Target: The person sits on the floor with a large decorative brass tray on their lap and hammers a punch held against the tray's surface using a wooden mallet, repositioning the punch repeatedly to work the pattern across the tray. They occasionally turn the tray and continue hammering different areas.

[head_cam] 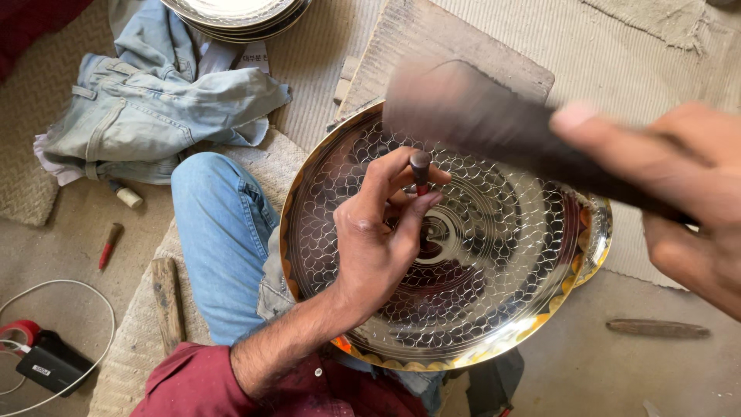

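A large round shiny metal plate (494, 293) with an engraved scale pattern and a gold rim rests on my lap. My left hand (378, 232) pinches a small metal punch (420, 168) upright, its tip on the plate near the centre. My right hand (687, 193) is raised close to the camera, gripping a dark wooden mallet (478, 116) that is blurred with motion above the plate's upper part.
Folded jeans (154, 100) lie at upper left beside a stack of plates (239, 15). A wooden board (448, 38) lies behind the plate. A red-handled tool (109, 244), a wooden stick (166, 301), a black charger with cable (50, 363) and another tool (656, 329) lie on the floor.
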### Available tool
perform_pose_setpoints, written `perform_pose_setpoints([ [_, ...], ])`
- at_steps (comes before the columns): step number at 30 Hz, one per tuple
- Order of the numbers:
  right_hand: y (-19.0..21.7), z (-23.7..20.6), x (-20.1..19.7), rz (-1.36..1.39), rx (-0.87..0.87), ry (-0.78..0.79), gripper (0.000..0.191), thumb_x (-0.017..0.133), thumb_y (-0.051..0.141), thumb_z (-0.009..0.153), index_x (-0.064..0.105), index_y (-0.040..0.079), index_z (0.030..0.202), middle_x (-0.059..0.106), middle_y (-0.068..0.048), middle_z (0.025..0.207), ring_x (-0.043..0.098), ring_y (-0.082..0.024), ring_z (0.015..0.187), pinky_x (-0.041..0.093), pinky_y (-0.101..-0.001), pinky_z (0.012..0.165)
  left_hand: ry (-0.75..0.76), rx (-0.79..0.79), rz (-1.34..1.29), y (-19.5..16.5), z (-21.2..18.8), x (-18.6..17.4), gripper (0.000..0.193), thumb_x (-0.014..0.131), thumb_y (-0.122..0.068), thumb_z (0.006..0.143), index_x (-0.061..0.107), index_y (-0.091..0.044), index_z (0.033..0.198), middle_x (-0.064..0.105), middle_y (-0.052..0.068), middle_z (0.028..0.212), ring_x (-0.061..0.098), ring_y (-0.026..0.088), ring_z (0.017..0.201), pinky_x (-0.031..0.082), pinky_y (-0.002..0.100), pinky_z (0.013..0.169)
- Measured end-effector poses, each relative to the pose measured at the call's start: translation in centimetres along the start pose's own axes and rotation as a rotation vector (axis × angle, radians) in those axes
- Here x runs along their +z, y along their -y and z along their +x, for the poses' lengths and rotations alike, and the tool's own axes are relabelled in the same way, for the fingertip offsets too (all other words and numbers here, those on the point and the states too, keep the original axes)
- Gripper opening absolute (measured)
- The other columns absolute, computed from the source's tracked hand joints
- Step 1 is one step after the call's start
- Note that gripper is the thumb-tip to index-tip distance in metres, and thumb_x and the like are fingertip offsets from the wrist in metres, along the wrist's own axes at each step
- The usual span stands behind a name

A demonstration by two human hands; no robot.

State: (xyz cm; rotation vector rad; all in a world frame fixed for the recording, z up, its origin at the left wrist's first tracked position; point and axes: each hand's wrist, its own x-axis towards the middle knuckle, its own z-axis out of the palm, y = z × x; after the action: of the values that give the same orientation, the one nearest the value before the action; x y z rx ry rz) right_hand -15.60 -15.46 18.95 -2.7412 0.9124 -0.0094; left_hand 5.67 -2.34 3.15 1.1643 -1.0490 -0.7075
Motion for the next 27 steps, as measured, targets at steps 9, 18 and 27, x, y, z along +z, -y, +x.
perform_pose_setpoints([
  [9, -0.7, -0.1, 0.0, -0.109, 0.117, 0.136, 0.095, 0.059, -0.018, 0.073, 0.045, 0.025, 0.156, 0.063, -0.010, 0.084, 0.054, -0.017, 0.058, 0.049, -0.0330, 0.056, 0.014, -0.065, 0.062, 0.0, 0.2, -0.2, 0.045, 0.068, 0.005, 0.100, 0.049, -0.007, 0.138, 0.078, 0.011, 0.115, 0.082, 0.020, 0.099, 0.072, 0.029, 0.078],
  [18, -1.1, 0.6, -0.1, 0.051, 0.056, 0.100, 0.098, 0.053, -0.018, 0.068, 0.043, 0.018, 0.159, 0.062, -0.009, 0.090, 0.057, -0.015, 0.061, 0.048, -0.0307, 0.058, 0.034, -0.060, 0.032, 0.1, 0.2, -0.3, 0.043, 0.067, 0.003, 0.101, 0.050, -0.008, 0.138, 0.078, 0.010, 0.116, 0.081, 0.020, 0.103, 0.073, 0.030, 0.082],
  [27, 0.5, 0.2, 0.1, 0.253, 0.205, 0.072, 0.094, 0.051, -0.016, 0.072, 0.038, 0.020, 0.157, 0.063, -0.006, 0.108, 0.065, -0.016, 0.081, 0.054, -0.0314, 0.070, 0.057, -0.047, 0.048, -0.2, 0.3, -0.2, 0.043, 0.067, 0.004, 0.100, 0.051, -0.008, 0.138, 0.078, 0.009, 0.118, 0.081, 0.020, 0.103, 0.072, 0.029, 0.081],
])
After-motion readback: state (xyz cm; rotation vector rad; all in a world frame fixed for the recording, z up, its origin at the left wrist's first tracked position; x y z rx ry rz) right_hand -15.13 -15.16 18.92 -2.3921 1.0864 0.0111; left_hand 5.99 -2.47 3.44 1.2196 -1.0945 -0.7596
